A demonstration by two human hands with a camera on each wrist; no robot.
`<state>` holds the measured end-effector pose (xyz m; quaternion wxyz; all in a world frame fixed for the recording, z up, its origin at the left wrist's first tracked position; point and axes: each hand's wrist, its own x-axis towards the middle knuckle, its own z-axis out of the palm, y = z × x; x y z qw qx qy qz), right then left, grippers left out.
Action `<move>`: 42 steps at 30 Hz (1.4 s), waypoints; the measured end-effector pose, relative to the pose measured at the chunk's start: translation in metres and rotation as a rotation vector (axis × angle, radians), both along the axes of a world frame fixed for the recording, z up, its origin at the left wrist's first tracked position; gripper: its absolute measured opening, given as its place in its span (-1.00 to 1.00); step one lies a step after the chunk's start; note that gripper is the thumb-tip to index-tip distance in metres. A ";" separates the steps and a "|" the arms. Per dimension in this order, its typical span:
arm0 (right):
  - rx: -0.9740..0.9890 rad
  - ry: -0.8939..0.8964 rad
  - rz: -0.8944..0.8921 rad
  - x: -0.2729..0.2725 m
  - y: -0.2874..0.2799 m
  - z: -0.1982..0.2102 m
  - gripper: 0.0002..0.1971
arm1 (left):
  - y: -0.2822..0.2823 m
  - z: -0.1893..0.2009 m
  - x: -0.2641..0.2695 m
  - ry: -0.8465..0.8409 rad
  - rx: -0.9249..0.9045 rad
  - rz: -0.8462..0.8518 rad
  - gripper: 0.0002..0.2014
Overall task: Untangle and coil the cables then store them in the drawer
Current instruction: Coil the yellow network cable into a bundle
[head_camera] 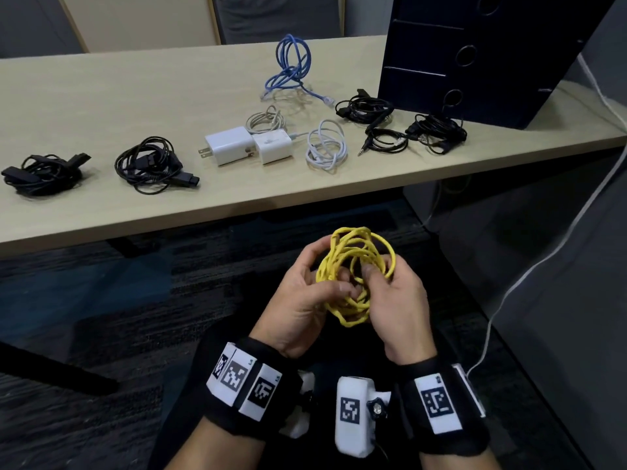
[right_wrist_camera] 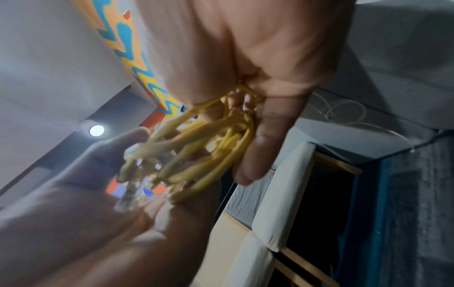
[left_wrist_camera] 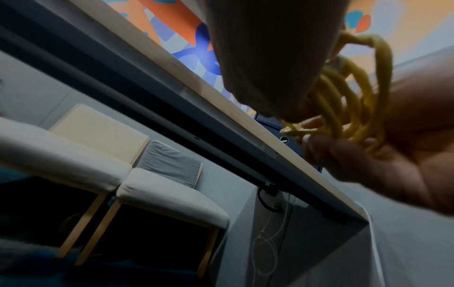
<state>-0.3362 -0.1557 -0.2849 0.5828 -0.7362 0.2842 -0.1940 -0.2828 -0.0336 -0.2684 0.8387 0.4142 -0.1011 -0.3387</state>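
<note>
We see the yellow cable (head_camera: 356,266), a loose tangle, grasped by curled fingers of both the left hand (head_camera: 302,300) and right hand (head_camera: 400,300), held in the air just short of the counter (head_camera: 135,106) edge.

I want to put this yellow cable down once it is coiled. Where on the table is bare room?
Bare: the far left of the table, behind the two black bundles. Crowded: from the white chargers rightward to the drawer unit.
</note>
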 end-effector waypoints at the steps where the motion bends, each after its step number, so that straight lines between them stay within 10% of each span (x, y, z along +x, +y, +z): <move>1: 0.025 0.018 0.021 0.000 0.000 0.001 -0.90 | -0.001 -0.002 0.000 0.015 -0.001 0.021 -0.30; 10: 0.614 -0.176 0.323 -0.007 -0.016 -0.005 -0.05 | 0.008 -0.002 0.006 0.106 0.002 0.002 -0.44; 16: 0.772 -0.186 0.289 -0.011 -0.014 0.007 -0.80 | 0.007 -0.002 0.005 -0.011 0.167 0.016 -0.41; 36: 0.629 -0.203 -0.012 -0.003 -0.017 0.008 -0.69 | 0.001 -0.015 0.005 -0.233 0.481 0.278 -0.75; 42: 0.647 0.006 0.218 -0.012 -0.020 0.012 -0.71 | 0.004 -0.018 0.004 -0.379 0.459 0.187 -0.75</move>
